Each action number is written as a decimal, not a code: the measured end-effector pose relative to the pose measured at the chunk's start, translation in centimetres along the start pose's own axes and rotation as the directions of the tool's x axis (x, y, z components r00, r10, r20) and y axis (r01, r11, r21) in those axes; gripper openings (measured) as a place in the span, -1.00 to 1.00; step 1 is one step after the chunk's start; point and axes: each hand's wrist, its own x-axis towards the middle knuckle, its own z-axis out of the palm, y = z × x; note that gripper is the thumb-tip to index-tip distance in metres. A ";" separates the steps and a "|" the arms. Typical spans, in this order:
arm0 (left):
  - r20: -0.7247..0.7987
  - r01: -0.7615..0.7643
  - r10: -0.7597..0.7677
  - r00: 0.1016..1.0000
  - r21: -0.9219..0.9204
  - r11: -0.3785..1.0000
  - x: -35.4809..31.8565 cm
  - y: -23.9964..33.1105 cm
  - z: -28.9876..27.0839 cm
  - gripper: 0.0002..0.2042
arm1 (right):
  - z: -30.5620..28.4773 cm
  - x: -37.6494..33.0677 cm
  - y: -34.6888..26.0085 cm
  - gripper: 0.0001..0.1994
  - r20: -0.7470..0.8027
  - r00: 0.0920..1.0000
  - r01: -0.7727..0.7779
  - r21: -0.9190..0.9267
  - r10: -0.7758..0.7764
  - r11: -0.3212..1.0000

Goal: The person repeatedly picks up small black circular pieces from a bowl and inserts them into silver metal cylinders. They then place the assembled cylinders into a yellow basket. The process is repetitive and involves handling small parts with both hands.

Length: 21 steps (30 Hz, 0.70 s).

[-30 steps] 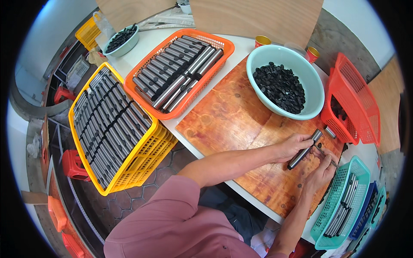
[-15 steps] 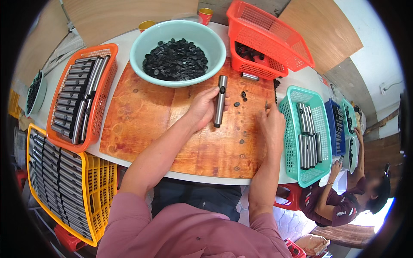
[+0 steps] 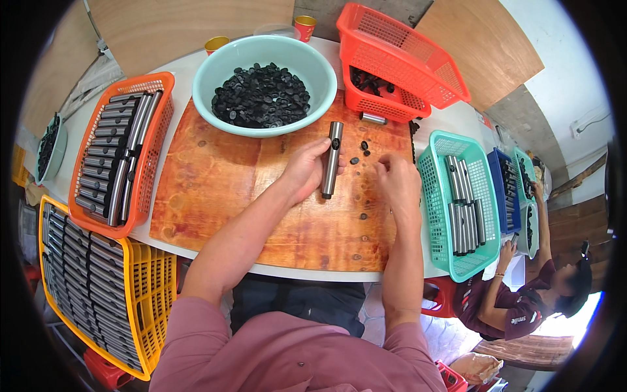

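Your right hand [image 3: 397, 183] has shifted left toward the loose black caps [image 3: 366, 153], fingers curled, contents unclear; left hand [image 3: 307, 171] wraps one metal tube [image 3: 331, 166] over worktop [image 3: 313, 274] centre, likely unfinished; left-edge orange basket [image 3: 163, 124] looks done.

Left hand [image 3: 308, 170]: closed round one silver-grey metal cylinder [image 3: 332, 163] with black lower end, above the varnished orange-brown wooden board [image 3: 261, 225].
Right hand [image 3: 400, 183]: fingers curled, over the board's right side; contents, if any, hidden.
Small black oval pieces [image 3: 354, 161]: three, loose, between cylinder and right hand.
Round pale-turquoise plastic basin [image 3: 300, 52]: far side of board; heaped with similar black pieces.
Orange-red perforated plastic baskets [image 3: 408, 49]: two, one tilted above the other.
Mint-green perforated plastic basket [image 3: 480, 264]: right; metal cylinders inside.
Orange rectangular plastic basket [image 3: 164, 88]: left; packed with cylinders.
Yellow plastic crate [image 3: 151, 281]: lower left; likewise filled.
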 end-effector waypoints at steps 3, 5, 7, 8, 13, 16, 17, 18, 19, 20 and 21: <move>0.002 0.007 -0.007 1.000 0.011 1.000 0.0 0.0 0.2 -0.65 | 1.0 1.1 -1.9 -0.75 0.070 0.995 0.064 0.009 -0.064 0.998; -0.003 0.011 -0.011 1.000 -0.016 1.000 -0.1 -0.1 0.2 -0.65 | 2.6 1.2 -2.1 -0.73 0.097 0.994 0.048 -0.032 -0.044 0.998; 0.006 0.008 -0.008 1.000 -0.033 0.999 0.0 0.0 0.2 -0.67 | 2.8 1.3 -2.5 -0.72 0.143 0.989 0.037 -0.040 -0.031 0.999; -0.001 0.007 -0.007 1.000 -0.028 1.000 -0.1 0.0 0.2 -0.67 | 3.1 1.1 -2.5 -0.73 0.122 0.992 0.042 -0.032 -0.038 0.999; 0.002 -0.005 0.005 1.000 -0.021 1.000 0.0 0.0 -0.1 -0.69 | 3.8 0.8 -2.0 -0.76 0.063 0.995 0.072 0.038 -0.074 0.997; 0.005 0.001 -0.001 1.000 -0.020 1.000 -0.1 -0.1 0.4 -0.76 | 3.4 0.6 -2.1 -0.77 -0.015 0.999 0.053 0.262 -0.050 0.964; 0.002 0.002 -0.002 1.000 -0.020 1.000 -0.2 -0.1 0.5 -0.79 | 2.9 0.4 -2.5 -0.77 -0.034 0.996 0.087 0.329 -0.080 0.940; 0.018 -0.006 0.006 1.000 0.002 1.000 -0.3 -0.2 0.4 -0.77 | 2.3 0.3 -2.9 -0.77 -0.054 0.993 0.121 0.393 -0.108 0.912; 0.034 -0.014 0.013 0.999 0.024 1.000 -0.3 -0.2 0.2 -0.76 | 2.1 0.2 -3.1 -0.77 -0.077 0.988 0.154 0.455 -0.134 0.877; 0.057 -0.015 0.012 0.998 0.048 0.999 -0.3 -0.3 0.3 -0.75 | 2.2 0.1 -3.1 -0.76 -0.144 0.973 0.225 0.446 -0.179 0.866; 0.056 -0.018 0.013 0.998 0.098 0.995 -0.4 -0.3 0.7 -0.70 | 2.6 0.0 -2.9 -0.76 -0.211 0.952 0.295 0.432 -0.223 0.852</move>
